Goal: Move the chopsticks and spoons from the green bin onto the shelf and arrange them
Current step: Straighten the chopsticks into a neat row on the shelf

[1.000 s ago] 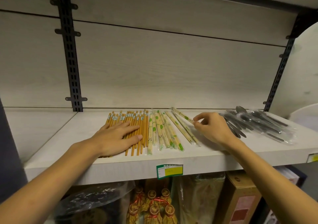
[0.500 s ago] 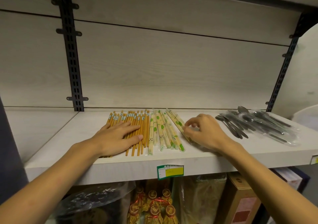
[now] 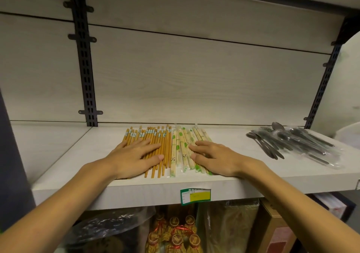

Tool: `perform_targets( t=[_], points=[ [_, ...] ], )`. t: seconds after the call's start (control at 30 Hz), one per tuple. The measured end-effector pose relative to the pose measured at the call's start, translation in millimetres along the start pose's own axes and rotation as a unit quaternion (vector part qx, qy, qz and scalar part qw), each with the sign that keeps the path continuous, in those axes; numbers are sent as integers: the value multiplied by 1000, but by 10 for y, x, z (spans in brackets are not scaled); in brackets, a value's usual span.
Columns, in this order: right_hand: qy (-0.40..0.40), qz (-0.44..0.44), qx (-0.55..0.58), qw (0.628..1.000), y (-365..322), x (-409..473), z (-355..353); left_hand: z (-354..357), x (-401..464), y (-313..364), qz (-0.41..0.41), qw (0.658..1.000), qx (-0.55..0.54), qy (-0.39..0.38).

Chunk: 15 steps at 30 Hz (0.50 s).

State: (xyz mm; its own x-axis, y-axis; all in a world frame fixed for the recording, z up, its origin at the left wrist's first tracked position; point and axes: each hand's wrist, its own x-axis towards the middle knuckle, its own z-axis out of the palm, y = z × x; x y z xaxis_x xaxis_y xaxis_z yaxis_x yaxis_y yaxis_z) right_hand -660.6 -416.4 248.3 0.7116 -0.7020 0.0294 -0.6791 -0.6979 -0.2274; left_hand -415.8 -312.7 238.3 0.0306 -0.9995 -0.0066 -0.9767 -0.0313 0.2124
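From the head camera, a pale wood-grain laminate shelf (image 3: 229, 141) is seen, and on it two batches of chopsticks are laid side by side. The brown chopsticks (image 3: 163, 147) are smooth, slender, tan-orange sticks with small paper bands near their far ends; the wrapped chopsticks (image 3: 182, 145) are paler bamboo pairs sealed in thin clear sleeves printed with green marks. Both batches are set with their long axes running front to back, near ends pointing at the shelf's front edge, the wrapped ones fanned slightly rightward at the back. The left hand (image 3: 134, 158) is laid flat on the brown sticks, fingers straight and a little spread, thumb stretched toward the batch's right side; nothing is gripped. The right hand (image 3: 216, 158) is pressed palm-down on the right part of the wrapped batch, fingers extended and slightly apart, tips pointing left across the sleeves. Well apart, to the right, glossy dark metal spoons (image 3: 288, 143) in crinkled clear plastic are piled, handles angled toward the front right. A green and yellow label (image 3: 195, 196) is stuck to the shelf's front edge.
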Motion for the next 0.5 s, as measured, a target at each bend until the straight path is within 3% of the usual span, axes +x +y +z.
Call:
perform_targets(
  t=[0.13,0.23,0.37,0.5],
  points=[
    [69,-19,-50,996,-9,20,-45,-59,-24,57,11,1000,26,3],
    [23,-11,-18,1000,-15,108,-57,-94,17,85,56,996,60,18],
    [-67,-10,-39,997,-70,187,19,-51,73,143,107,994,8,-23],
    [-80,2,-62,995,-90,228,40,-76,107,123,117,993,3,-33]
  ],
)
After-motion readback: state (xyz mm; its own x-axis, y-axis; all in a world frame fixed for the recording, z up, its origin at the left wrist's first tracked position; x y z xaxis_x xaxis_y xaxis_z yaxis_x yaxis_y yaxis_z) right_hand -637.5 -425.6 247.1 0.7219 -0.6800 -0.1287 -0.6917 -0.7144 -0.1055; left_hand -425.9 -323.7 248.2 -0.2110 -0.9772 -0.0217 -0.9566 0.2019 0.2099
